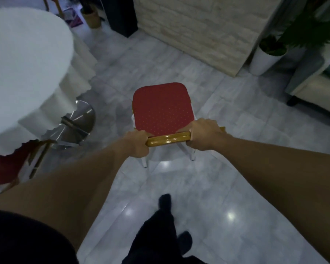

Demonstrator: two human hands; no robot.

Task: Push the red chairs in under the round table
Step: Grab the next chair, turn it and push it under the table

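Observation:
A red chair [161, 109] with a dotted seat, white legs and a golden wooden top rail stands on the tiled floor, to the right of the round table [23, 60]. My left hand [137, 142] grips the left end of the rail. The right end is held by my right hand [205, 135]. The table wears a white scalloped cloth and rests on a shiny metal disc base [80, 121]. A second red chair [6, 168] with a gold frame sits partly under the cloth at the lower left.
A pale brick pillar [202, 29] rises beyond the chair. A white potted plant [265, 56] and a light armchair [316, 88] stand at right. A dark cabinet [122, 16] and another pot [91, 18] are at the back. My dark-trousered legs and shoes [166, 204] are below.

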